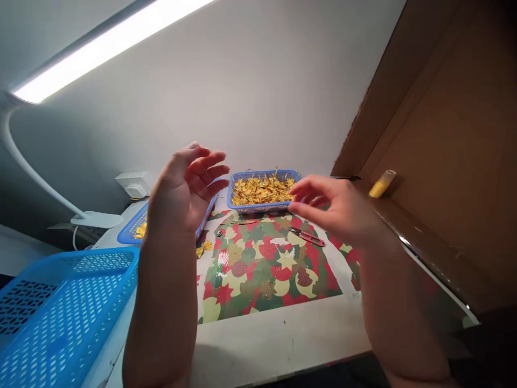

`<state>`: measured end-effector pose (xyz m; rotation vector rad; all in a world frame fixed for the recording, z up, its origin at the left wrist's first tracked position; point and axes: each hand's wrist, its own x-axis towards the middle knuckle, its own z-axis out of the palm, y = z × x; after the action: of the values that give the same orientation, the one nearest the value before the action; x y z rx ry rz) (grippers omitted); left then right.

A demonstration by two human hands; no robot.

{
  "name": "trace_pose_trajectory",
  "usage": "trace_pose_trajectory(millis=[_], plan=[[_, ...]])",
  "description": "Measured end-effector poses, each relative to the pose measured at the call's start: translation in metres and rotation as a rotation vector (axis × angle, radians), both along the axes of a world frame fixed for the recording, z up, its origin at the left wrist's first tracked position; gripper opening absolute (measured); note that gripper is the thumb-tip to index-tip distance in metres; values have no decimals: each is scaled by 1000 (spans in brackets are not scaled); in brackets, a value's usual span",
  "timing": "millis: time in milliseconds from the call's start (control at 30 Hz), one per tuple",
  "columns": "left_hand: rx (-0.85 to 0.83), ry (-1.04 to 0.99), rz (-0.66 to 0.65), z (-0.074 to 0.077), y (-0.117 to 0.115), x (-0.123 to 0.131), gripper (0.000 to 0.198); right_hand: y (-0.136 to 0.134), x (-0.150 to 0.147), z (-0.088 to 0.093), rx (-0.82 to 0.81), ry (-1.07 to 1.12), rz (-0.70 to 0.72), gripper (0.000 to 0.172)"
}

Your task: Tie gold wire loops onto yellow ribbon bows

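My left hand (188,186) is raised above the table, palm turned inward and fingers loosely spread, with nothing visible in it. My right hand (333,209), slightly blurred, hovers at the right end of a blue-rimmed basket (258,207); its thumb and fingers are apart. Gold ribbon pieces with thin ties (262,188) fill that basket. Behind my left hand, a second blue basket (128,233) is partly hidden, with some gold bows (140,230) showing. One gold bow (204,248) lies by the patterned mat (258,269). Small red thread snips (309,237) rest on the mat.
A large bright-blue plastic basket (68,318) stands at the left. The white lamp (97,219) arches over from the back left. Cardboard (440,145) walls the right side, where a yellow-filled tube (382,184) lies. The wall (258,108) closes off the back.
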<state>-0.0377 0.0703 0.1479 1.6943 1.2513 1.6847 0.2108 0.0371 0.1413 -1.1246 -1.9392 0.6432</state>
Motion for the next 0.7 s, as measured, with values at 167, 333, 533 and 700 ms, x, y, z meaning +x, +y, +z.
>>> trace_pose_trajectory(millis=[167, 333, 533, 700], plan=[[-177, -376, -193, 6, -9, 19, 15, -7, -65, -22, 16, 322, 140, 31], [-152, -360, -299, 1, -9, 32, 16, 0, -90, -41, -233, 585, 341, 41], [84, -276, 114, -2, -5, 25, 13, 4, -41, -10, -470, 622, 533, 45], [336, -339, 430, 4, -7, -5, 12, -3, 42, 19, -210, 700, 172, 48]])
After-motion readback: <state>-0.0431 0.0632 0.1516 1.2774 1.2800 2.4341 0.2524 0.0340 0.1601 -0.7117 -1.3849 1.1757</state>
